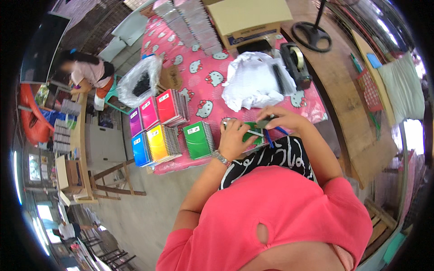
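My left hand (234, 137), with a metal-banded watch at the wrist, is closed over a small green notebook (247, 137) at the table's near edge. A pale strip crosses the notebook beside my fingers. At its right side my right hand (285, 120) has its fingers curled around a blue-handled hand tool (270, 137), which looks like pliers. The tool's two handles are spread and point toward my lap; its head is mostly hidden by my fingers. To the left stand a stack of green spiral notebooks (197, 141) and a yellow stack (162, 143).
Blue, purple, pink and red notebook stacks (169, 107) fill the table's left side. Beyond are a plastic bag of black pieces (141, 83), crumpled white paper (251, 83), a tape dispenser (296, 63) and a cardboard box (251, 22). Another person (90, 72) sits at far left.
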`<state>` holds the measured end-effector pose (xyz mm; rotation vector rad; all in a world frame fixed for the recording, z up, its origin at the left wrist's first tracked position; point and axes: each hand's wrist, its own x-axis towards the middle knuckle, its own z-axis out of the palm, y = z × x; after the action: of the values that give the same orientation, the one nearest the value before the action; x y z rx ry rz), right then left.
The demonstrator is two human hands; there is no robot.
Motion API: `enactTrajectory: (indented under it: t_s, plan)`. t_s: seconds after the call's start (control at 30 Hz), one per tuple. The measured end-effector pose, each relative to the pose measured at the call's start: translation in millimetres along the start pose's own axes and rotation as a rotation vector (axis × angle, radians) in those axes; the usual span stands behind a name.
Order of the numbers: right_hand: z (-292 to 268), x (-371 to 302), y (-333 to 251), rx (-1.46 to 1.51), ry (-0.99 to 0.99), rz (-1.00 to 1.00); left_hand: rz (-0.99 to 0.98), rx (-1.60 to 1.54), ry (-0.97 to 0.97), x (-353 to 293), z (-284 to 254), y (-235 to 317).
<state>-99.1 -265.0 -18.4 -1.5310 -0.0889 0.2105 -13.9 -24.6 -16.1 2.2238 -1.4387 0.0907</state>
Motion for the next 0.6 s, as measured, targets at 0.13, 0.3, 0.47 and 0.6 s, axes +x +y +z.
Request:
enactTrajectory:
  t_s: [0.13,0.3,0.47,0.6]
  plan:
    - [11.0,-0.5,-10.8,0.082,-0.071,0.105,-0.036,0.008,-0.018,-1.8,-0.7,-1.7]
    - [14.6,1.6,-14.6,0.456,-0.093,0.015,-0.045,-0.039,0.004,-4.9,-1.5,-0.7]
    - [11.9,3.0,-3.2,0.066,-0.036,0.073,-0.048,-0.042,-0.006,-3.7,-1.6,-0.4]
    - [14.5,2.9,-14.0,0.24,-0.136,0.041,-0.073,-0.071,-0.005,-4.8,-1.7,-1.4]
